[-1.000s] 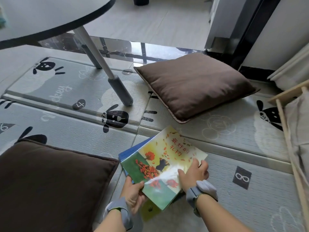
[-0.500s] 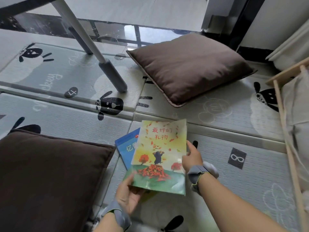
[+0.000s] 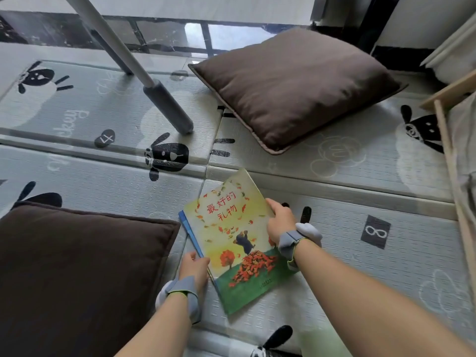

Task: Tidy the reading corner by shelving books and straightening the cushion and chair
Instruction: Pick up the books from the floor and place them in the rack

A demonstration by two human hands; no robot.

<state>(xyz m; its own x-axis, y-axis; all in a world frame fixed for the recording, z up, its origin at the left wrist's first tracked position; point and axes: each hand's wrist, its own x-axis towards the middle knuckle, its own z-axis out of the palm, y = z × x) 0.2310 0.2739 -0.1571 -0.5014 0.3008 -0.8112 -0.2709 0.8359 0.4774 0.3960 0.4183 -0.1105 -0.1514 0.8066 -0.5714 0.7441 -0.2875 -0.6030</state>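
A yellow-and-green picture book (image 3: 231, 238) with red Chinese lettering lies on the grey play mat (image 3: 360, 253), stacked over a blue book (image 3: 189, 231) of which only the left edge shows. My left hand (image 3: 194, 266) grips the stack's left edge. My right hand (image 3: 279, 222) holds the right edge, thumb on the cover. One brown cushion (image 3: 293, 86) lies askew on the mat beyond the books. A second brown cushion (image 3: 77, 274) lies at the near left, close to my left hand.
A white table leg (image 3: 144, 73) with a grey foot stands on the mat at the upper left. A wooden frame (image 3: 448, 140) with pale fabric runs down the right edge. Dark glossy floor (image 3: 167, 34) lies beyond the mat.
The picture book has swung round and slid over the blue book, covering nearly all of it. Both hands have shifted to the stack's side edges. The camera has dropped closer.
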